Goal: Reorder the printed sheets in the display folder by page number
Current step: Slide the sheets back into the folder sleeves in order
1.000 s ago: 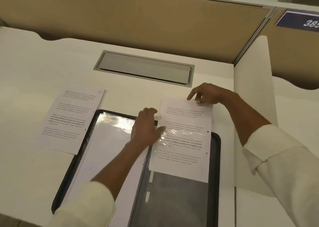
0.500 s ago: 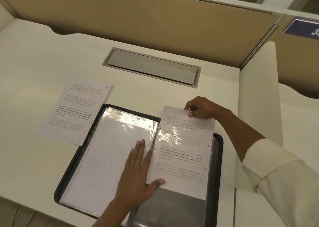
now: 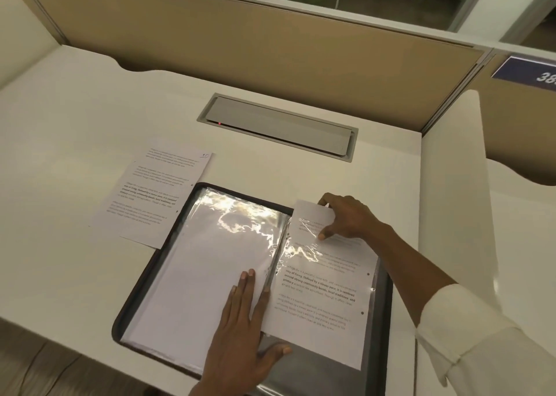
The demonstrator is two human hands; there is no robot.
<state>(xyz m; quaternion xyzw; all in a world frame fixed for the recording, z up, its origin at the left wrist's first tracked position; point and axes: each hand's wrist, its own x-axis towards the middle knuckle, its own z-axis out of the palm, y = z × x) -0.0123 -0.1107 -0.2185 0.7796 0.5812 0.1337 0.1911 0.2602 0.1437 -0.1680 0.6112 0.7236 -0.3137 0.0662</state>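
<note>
Fig. | printed sheet (image 3: 319, 299): partly in the right-hand sleeve of the display folder (image 3: 150, 275) on the bench (image 3: 90, 109), long axis running from far edge toward the person | right hand (image 3: 346, 221): grip pinches the sheet's far end, the rest lying nearward | left hand (image 3: 240, 335): flat, pressing beside the spine.

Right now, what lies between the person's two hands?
The white printed paper sheet, partly under a glossy clear plastic sleeve, stretches from the left hand to the right hand, seen in the head view.
</note>
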